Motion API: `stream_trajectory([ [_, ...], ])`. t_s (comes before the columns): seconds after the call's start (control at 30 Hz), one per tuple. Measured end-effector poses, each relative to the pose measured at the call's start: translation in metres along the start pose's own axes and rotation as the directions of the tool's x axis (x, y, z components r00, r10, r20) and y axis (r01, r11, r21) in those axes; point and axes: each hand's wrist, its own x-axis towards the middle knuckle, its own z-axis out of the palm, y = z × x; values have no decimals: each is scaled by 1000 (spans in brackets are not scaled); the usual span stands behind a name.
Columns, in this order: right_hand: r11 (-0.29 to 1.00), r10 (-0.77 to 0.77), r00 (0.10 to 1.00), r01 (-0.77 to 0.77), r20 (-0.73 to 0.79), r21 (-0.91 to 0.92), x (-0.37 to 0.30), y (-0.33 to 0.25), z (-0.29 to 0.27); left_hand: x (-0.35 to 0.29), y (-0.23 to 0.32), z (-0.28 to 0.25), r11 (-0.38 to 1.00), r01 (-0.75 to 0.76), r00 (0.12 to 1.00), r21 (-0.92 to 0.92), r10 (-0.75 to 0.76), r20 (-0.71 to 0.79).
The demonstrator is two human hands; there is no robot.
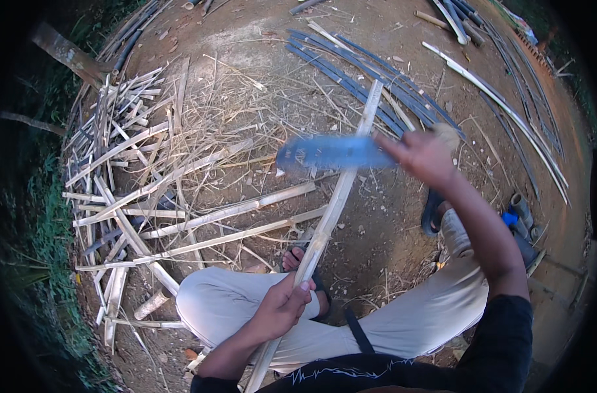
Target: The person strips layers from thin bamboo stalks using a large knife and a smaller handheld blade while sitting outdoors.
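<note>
Bamboo strip [331, 213] — long, pale, flat — is clamped in the left hand [282, 308]. The right hand [419, 154] grips a blurred blade [331, 152] across it; split slats [134, 196] litter the dirt ground [377, 223].

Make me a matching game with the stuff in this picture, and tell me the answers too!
Things:
1. blue blade
2. long bamboo strip
3. pile of split bamboo
4. dark strips

Places:
A. heaped on the ground at the left
B. in the left hand, running up the middle
C. lying on the dirt at the top
D. in the right hand, blurred

Pairs: 1-D, 2-B, 3-A, 4-C
</note>
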Motion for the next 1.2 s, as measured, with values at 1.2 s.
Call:
stream_trajectory([
  [1.2,858,513,836,-504,195,-98,-41,55,15,-9,-17,-3,993,67,995,102,-73,66],
])
